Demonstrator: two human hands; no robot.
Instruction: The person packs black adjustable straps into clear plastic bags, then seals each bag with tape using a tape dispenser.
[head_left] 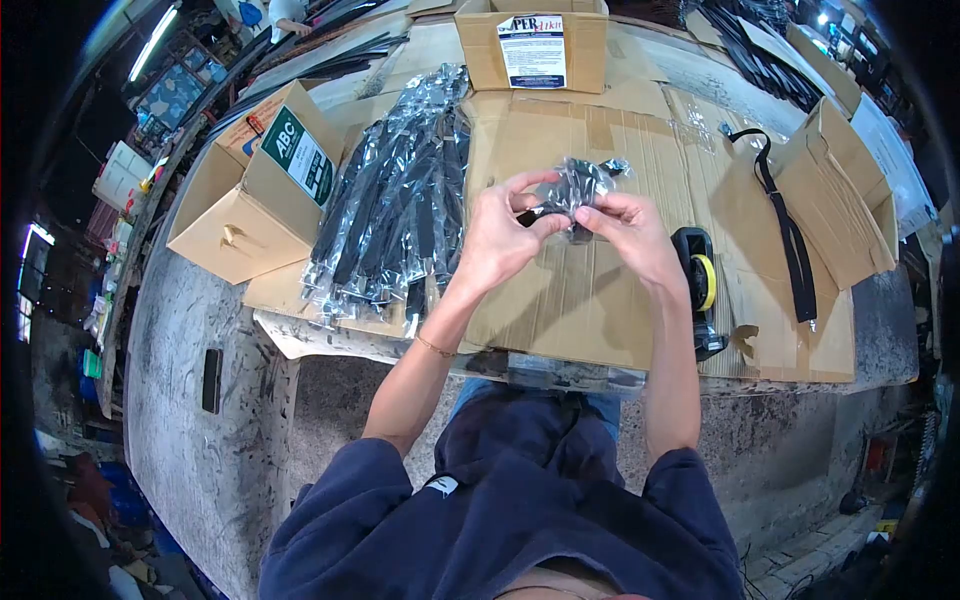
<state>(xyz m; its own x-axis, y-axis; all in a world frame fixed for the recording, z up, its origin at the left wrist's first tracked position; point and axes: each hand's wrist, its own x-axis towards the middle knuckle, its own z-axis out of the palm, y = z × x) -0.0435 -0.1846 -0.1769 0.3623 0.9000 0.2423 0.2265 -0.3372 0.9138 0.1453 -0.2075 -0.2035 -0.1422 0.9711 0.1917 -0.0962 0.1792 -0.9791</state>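
Note:
Both hands hold a bunched black strap in clear plastic (578,196) above the cardboard-covered table. My left hand (508,230) pinches its left side, with fingers curled round the dark material. On the opposite side, my right hand (632,232) grips the crinkled plastic between thumb and fingers. How the strap is folded inside is hard to make out. Left of my hands lies a pile of black straps in clear plastic sleeves (405,190). A black tape dispenser with a yellow roll (702,285) stands close to my right forearm.
Open cardboard boxes stand at the left (255,190), at the back (535,50) and at the right (835,195). One loose black strap (790,235) lies by the right box. A dark phone-like object (212,380) rests on the left tabletop. Another person (288,18) is at the far back left.

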